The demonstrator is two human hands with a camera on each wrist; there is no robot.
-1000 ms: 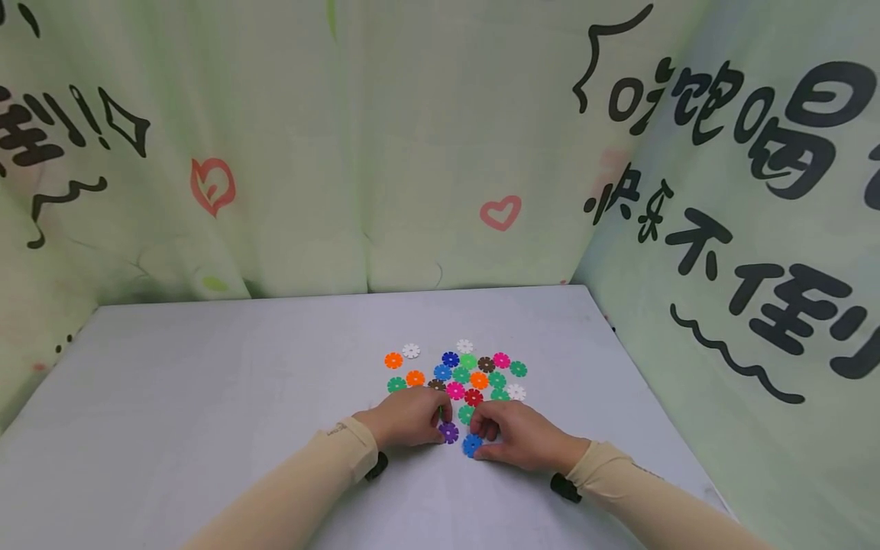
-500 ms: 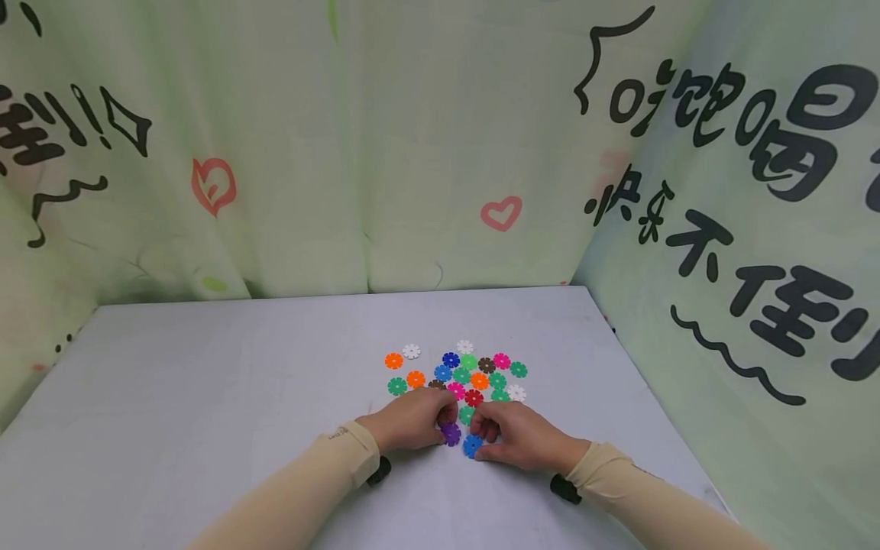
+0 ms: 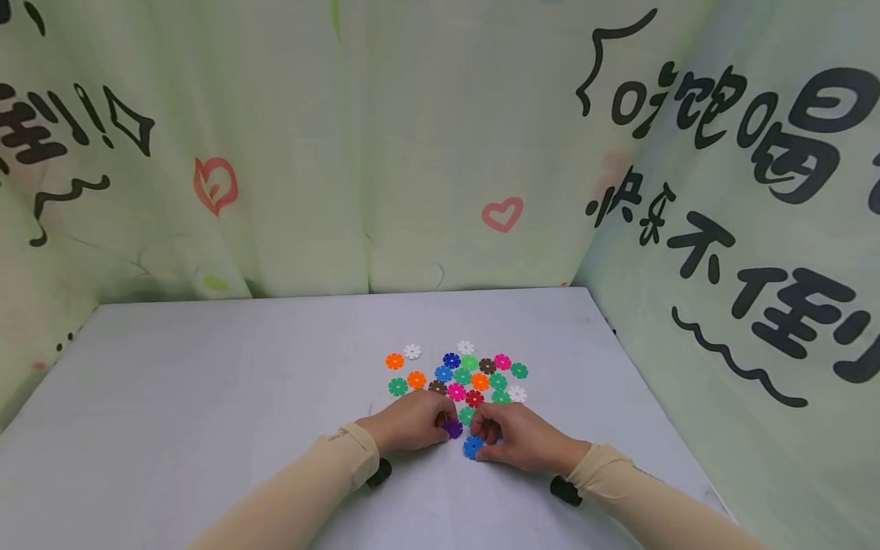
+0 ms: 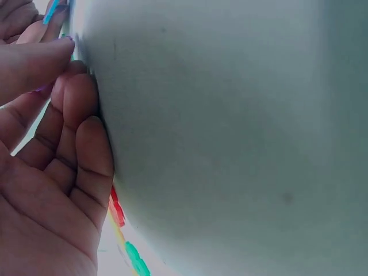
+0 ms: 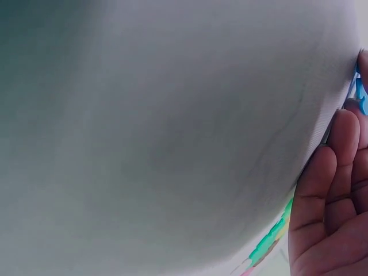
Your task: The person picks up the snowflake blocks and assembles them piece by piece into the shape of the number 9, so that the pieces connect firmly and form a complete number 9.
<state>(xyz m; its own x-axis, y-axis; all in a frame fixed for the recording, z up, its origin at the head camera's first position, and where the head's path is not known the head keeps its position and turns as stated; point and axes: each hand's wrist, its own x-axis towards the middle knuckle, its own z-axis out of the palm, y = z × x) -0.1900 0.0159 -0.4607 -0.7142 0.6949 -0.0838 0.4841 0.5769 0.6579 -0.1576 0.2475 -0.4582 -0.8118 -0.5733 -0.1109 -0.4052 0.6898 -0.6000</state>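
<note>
Both hands rest low on a grey table (image 3: 206, 382), just in front of a cluster of flat, flower-shaped plastic discs (image 3: 467, 374) in many colours. My left hand (image 3: 429, 424) pinches a purple disc (image 3: 452, 428) at its fingertips, raised slightly off the table. My right hand (image 3: 498, 439) holds a blue disc (image 3: 472, 447) between thumb and fingers, low on the table. The two discs are close together, nearly touching. The left wrist view shows curled fingers (image 4: 80, 149) against the table. In the right wrist view the blue disc's edge (image 5: 357, 86) shows above the fingers (image 5: 336, 172).
Pale green printed cloth (image 3: 412, 153) hangs behind the table and along its right side. An orange disc (image 3: 394, 360) and a white one (image 3: 412, 351) lie a little left of the cluster. Bare grey table stretches to the left (image 3: 172, 428).
The purple disc has tipped up and shifted slightly away from me in the left fingertips. The right hand and blue disc have barely moved.
</note>
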